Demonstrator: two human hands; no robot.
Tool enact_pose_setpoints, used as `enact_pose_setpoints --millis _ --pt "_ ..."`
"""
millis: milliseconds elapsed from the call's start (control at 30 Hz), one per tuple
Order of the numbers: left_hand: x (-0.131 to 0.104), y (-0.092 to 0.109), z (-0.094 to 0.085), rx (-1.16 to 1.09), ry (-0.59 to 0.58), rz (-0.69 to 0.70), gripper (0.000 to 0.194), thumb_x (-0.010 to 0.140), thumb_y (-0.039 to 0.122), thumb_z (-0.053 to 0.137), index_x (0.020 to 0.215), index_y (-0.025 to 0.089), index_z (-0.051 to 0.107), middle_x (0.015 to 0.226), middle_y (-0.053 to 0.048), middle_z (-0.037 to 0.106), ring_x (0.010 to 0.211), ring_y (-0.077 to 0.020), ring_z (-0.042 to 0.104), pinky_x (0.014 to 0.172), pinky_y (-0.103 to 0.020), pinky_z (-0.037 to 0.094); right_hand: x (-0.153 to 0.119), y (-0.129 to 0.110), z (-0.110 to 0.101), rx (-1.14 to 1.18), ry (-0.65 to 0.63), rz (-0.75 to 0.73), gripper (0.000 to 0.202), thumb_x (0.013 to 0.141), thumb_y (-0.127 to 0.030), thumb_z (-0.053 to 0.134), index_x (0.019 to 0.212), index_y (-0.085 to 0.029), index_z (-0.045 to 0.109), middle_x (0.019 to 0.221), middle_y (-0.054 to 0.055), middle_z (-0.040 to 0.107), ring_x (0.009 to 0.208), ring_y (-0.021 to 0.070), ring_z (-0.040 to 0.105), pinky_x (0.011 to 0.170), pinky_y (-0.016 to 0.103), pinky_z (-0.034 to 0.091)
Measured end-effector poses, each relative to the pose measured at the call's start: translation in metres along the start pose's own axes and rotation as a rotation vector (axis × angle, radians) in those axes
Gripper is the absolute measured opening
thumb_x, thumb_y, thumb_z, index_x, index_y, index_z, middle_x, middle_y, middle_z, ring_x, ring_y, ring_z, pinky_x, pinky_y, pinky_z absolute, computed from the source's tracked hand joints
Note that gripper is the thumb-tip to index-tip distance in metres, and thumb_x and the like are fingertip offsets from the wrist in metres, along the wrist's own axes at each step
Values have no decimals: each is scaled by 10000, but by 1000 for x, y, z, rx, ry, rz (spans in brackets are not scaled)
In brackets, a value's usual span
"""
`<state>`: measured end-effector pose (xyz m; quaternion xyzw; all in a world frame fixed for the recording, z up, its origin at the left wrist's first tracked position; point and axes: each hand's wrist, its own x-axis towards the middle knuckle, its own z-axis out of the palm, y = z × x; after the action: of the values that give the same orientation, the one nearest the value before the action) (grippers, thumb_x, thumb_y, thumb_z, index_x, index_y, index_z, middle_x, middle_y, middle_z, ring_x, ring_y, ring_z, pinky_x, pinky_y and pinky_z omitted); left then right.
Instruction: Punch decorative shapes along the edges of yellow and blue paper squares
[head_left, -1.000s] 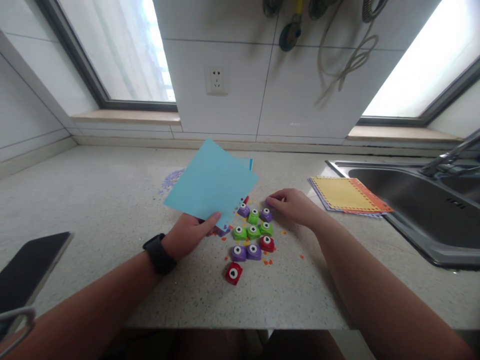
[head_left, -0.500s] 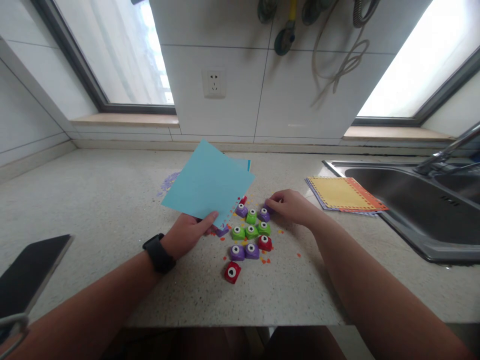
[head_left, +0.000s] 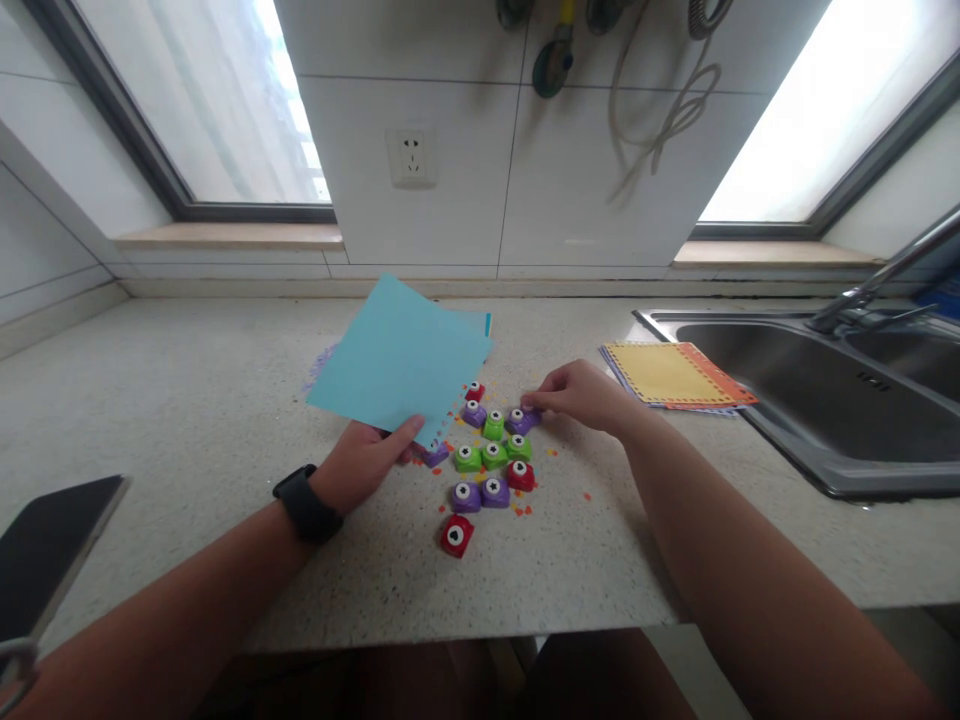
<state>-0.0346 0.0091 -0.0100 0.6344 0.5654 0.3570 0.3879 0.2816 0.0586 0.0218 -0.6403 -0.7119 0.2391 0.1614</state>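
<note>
My left hand [head_left: 361,465] grips a light-blue sheet of paper [head_left: 401,360] by its near corner, thumb on top. Small punched holes run along the sheet's lower right edge. A purple craft punch [head_left: 435,456] lies partly under that corner. My right hand [head_left: 581,395] has its fingertips closed on a purple paper punch [head_left: 533,414], mostly hidden by the fingers, beside another purple punch [head_left: 517,421]. Between my hands on the counter sit several green punches [head_left: 493,456], purple punches [head_left: 465,497] and red punches [head_left: 520,475]. One red punch [head_left: 457,536] stands nearest me.
Yellow and orange sheets with punched edges [head_left: 664,373] are stacked by the steel sink [head_left: 757,400]. Purple paper bits [head_left: 319,368] and another blue sheet [head_left: 478,322] lie behind the held paper. Orange bits [head_left: 523,511] surround the punches. A dark tablet-like slab [head_left: 52,545] lies left.
The view has shifted slightly. My right fingers have moved a little left with the purple punch, closer against its neighbour. My left hand keeps hold of the blue sheet.
</note>
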Motion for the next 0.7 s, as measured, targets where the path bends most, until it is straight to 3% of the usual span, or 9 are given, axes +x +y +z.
enact_pose_setpoints --millis 300,467,567,700 --pt "2 -6 0 -47 -22 -4 475 871 530 607 526 204 588 491 25 550 476 -133 456 523 -291 370 3 5 3 244 36 -222 113 800 -296 726 797 -184 738 765 46 733 693 163 629 658 308 475" --pt "1 -4 0 -78 -19 -2 447 861 521 622 545 205 594 500 18 573 489 -143 487 534 -293 388 -2 -3 3 159 51 -268 172 864 -322 693 942 -211 798 830 54 766 720 175 651 682 327 483" --pt "1 -3 1 -91 -11 -2 437 854 516 635 548 204 604 505 11 590 498 -148 508 540 -293 400 -2 -3 7 228 35 -350 205 904 -349 658 955 -207 796 905 67 777 781 180 671 722 331 501" --pt "1 -5 1 -95 -11 -17 442 857 514 643 547 199 616 512 6 596 504 -146 511 540 -290 400 -2 -3 11 317 25 -400 164 877 -313 694 941 -196 788 838 46 753 710 151 636 659 301 484"
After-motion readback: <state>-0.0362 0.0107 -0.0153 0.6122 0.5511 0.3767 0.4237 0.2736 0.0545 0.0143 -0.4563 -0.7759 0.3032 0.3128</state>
